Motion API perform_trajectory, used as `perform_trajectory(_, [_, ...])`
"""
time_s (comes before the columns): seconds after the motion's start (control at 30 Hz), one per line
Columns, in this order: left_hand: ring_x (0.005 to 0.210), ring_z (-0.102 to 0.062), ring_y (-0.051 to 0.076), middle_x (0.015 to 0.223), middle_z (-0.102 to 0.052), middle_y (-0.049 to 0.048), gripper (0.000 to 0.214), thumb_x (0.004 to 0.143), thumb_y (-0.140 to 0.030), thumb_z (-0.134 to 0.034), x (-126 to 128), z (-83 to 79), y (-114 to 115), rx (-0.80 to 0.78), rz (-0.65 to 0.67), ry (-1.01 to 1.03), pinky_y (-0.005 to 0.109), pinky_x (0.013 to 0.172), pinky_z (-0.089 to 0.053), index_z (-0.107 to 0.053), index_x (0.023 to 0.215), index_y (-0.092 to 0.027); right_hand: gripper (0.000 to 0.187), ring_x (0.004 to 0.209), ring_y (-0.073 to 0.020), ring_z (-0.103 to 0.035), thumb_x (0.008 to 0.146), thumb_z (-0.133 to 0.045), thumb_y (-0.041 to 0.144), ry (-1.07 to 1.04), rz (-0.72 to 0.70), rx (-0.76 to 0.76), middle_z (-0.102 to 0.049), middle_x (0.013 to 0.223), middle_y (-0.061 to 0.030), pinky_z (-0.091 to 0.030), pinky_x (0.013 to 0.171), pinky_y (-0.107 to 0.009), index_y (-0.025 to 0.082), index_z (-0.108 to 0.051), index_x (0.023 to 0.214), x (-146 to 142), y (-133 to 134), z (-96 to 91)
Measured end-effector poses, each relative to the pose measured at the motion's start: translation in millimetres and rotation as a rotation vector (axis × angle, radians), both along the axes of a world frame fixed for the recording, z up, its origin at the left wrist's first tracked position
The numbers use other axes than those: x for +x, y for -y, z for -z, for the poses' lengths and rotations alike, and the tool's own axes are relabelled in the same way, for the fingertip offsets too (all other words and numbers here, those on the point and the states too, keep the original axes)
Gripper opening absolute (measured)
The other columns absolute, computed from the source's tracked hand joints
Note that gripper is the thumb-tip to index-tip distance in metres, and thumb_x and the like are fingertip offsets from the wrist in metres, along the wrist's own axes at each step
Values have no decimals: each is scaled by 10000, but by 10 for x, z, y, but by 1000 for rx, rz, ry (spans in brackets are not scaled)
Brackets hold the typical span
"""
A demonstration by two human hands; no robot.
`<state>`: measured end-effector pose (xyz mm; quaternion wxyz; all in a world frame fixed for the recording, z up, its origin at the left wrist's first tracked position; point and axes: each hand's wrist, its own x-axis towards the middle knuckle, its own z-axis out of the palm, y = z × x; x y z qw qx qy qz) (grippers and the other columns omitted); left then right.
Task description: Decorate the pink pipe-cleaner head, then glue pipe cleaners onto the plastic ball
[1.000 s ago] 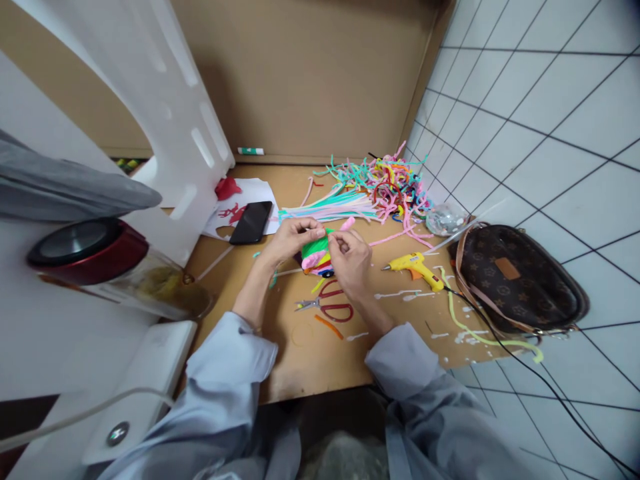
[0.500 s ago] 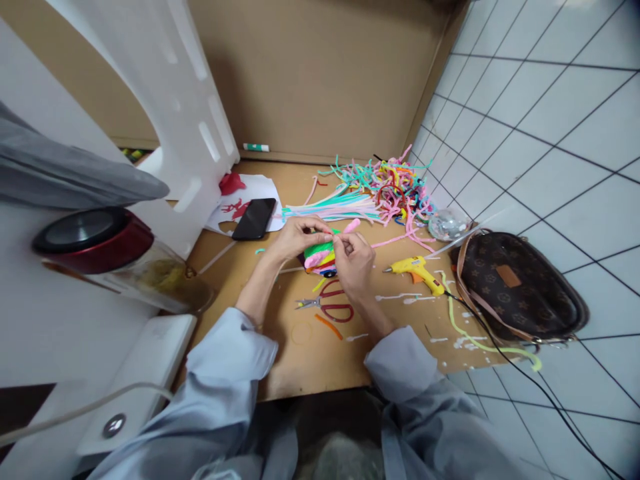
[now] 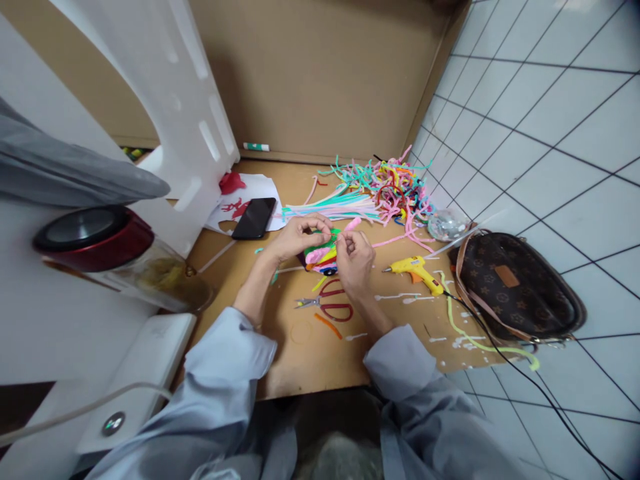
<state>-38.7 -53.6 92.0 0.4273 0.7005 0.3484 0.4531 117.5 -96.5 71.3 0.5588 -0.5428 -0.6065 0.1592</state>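
A multicoloured pipe-cleaner figure [image 3: 316,256], with green, pink, yellow and blue parts, sits between my hands, partly covered by them. My left hand [image 3: 298,240] pinches at its green upper part with thumb and forefinger. From the other side my right hand [image 3: 357,263] is closed on the figure's right edge, its fingers curled. A thin piece at the fingertips is too small to make out. Just below lie scissors with red handles [image 3: 336,312] and an orange pipe-cleaner piece [image 3: 329,327].
Behind the hands spreads a heap of pipe cleaners [image 3: 395,183]. A yellow glue gun [image 3: 417,270] lies to the right, beside a brown handbag [image 3: 520,287]. At left are a phone [image 3: 255,219] on paper and a red-lidded glass jar [image 3: 120,253]. Dried glue spots dot the table [image 3: 285,363].
My fingertips have drawn slightly apart, the right ones shifting a little right, and more of the green part shows. A small green bit now shows beside my left wrist.
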Motion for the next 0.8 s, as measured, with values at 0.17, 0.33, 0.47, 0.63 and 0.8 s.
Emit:
perform_trajectory(0.17, [838,-650,198,920,-714,82,168,682,-335,-765,0,-12,8,-37,13,26,312,790,-513,-731,657,-172,162,715,-162,-582,891,-523,264,18,-47,-33,-641,801,-40,-479,689,-288,200,-637,796,89,-4,-23])
perform_trajectory(0.33, [806,-627,183,865,-698,71,256,682,-400,-767,6,-10,14,-79,-29,52,299,773,-488,-702,649,-154,108,664,-156,-580,826,-607,268,69,-45,-110,-658,762,-28,-472,664,-292,192,-683,814,342,-5,-108])
perform_trajectory(0.47, [815,-609,175,878,-695,66,334,679,-466,-768,1,-2,16,-105,-54,50,296,789,-480,-681,659,-145,156,615,-136,-542,708,-762,310,220,-105,-278,-623,673,18,-422,630,-270,198,-655,723,459,63,-132])
perform_trajectory(0.63, [832,-608,174,906,-702,67,354,678,-492,-767,2,-2,32,-111,-83,57,292,797,-482,-683,665,-148,117,624,-128,-529,716,-723,220,303,-217,-300,-614,674,27,-397,629,-256,205,-619,666,450,117,-85])
perform_trajectory(0.8, [791,-599,162,851,-697,55,376,674,-515,-775,12,-3,39,-100,-92,57,280,762,-478,-687,675,-149,86,662,-153,-554,756,-648,235,206,-175,-201,-623,699,0,-423,672,-283,207,-622,679,460,108,-92])
